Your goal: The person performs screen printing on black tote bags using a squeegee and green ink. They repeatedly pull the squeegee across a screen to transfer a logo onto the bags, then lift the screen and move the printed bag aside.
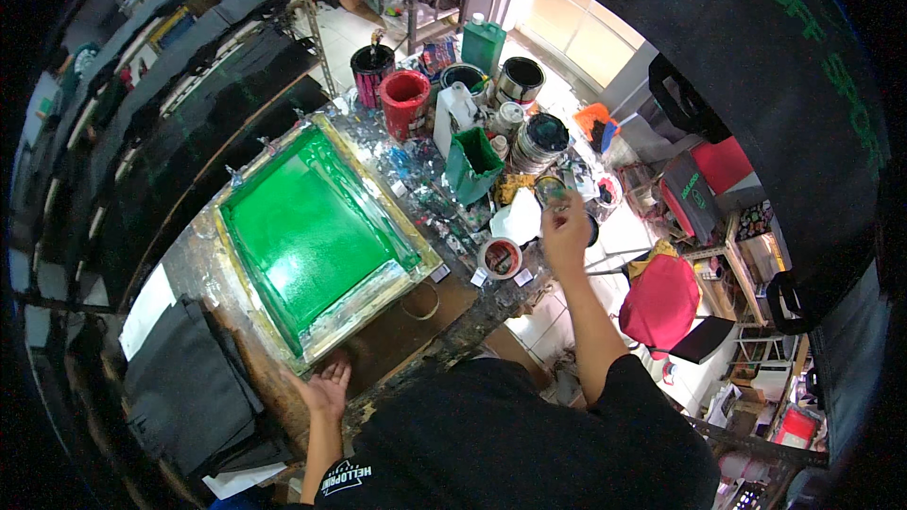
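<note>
A screen printing frame (307,231) lies tilted on the worktable, its mesh coated with wet green ink. Just below its near corner my left hand (326,391) is open, palm up with the fingers spread, holding nothing. My right hand (565,231) is raised over the table's right side, its fingers curled together. A small round, ring-like thing (550,191) shows at those fingertips; whether it is gripped or just behind them is unclear. Left of that hand are a white sheet-like piece (516,218) and a round roll or tub (500,259) with a reddish inside.
Behind stand a red bucket (405,104), a white jug (455,121), a green cut-open container (474,165) and several ink cans. Black fabric pieces (189,387) are stacked at the left. A black bag (803,47) hangs at the upper right. A red-covered seat (659,307) stands right.
</note>
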